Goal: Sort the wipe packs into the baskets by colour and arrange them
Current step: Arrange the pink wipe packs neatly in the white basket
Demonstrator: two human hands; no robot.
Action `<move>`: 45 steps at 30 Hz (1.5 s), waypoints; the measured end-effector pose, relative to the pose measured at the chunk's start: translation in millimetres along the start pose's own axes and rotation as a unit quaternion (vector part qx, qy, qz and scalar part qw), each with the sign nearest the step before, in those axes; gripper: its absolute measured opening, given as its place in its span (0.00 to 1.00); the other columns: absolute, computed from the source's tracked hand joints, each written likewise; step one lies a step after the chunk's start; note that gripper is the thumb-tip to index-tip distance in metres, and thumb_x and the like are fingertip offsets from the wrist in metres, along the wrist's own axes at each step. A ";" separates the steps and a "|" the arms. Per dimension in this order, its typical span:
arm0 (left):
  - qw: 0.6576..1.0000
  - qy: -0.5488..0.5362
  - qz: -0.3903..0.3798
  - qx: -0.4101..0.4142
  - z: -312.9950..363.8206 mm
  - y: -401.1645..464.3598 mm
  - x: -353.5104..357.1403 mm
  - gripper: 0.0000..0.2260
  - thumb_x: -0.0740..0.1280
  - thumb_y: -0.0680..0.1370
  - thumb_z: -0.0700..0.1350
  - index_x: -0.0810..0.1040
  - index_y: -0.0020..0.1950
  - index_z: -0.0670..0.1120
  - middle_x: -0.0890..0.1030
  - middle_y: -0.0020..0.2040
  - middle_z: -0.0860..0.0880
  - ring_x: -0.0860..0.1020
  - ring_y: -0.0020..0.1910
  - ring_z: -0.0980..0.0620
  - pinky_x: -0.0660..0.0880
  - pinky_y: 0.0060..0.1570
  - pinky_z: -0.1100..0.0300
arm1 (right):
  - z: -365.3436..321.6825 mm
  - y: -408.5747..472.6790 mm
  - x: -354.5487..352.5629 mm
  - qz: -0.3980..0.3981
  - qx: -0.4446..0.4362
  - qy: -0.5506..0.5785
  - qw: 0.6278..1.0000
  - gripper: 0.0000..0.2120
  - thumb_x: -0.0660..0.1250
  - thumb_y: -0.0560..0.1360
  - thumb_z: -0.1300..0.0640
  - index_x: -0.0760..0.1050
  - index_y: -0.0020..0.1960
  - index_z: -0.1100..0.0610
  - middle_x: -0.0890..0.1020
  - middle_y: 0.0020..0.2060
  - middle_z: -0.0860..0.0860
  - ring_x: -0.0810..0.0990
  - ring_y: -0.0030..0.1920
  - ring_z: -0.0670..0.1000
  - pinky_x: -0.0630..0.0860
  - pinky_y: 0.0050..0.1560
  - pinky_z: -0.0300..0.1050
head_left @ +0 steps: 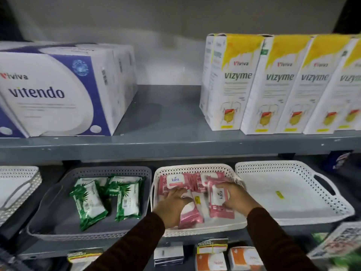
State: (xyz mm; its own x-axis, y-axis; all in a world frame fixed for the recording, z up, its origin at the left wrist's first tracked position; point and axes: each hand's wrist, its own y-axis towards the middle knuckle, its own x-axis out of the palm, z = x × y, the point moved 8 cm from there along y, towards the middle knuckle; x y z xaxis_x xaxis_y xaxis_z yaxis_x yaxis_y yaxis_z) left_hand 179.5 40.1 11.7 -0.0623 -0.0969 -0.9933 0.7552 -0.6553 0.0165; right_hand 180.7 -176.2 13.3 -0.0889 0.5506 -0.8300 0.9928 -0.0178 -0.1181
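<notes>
grey basket (58,229): green wipe packs (88,202) | middle white basket (195,168): pink wipe packs (175,181) | left hand (172,206): spread flat on pink packs, gripping none | right hand (237,198): fingers curled over one pink pack (219,196) | right white basket (293,222): yellow sticker only

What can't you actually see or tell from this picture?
Head view only:
- Pink wipe packs: exact count, since both hands, left hand and right hand, cover some.
- Green wipe packs: label text blurred.
- White basket at far left: cut off by the edge.
- Small print on Vizyme boxes: too small.
</notes>
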 end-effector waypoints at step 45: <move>0.970 -0.116 0.041 -0.211 -32.3 12.7 24.0 0.29 0.71 0.71 0.65 0.73 0.65 0.51 0.79 0.61 0.50 0.75 0.60 0.46 0.76 0.61 0.51 | -7.0 -30.5 20.9 0.138 0.137 0.036 0.980 0.25 0.80 0.62 0.38 0.76 0.51 0.50 0.81 0.42 0.47 0.78 0.39 0.46 0.81 0.44 0.43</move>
State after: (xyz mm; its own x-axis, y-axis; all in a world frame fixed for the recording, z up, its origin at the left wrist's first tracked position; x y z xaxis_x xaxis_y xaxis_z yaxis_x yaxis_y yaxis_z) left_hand 208.7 53.7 -15.6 -0.0993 -0.3338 -0.9374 0.9607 -0.2777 -0.0029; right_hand 149.1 -158.3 3.3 0.1961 0.5512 -0.8110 0.9185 -0.3930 -0.0450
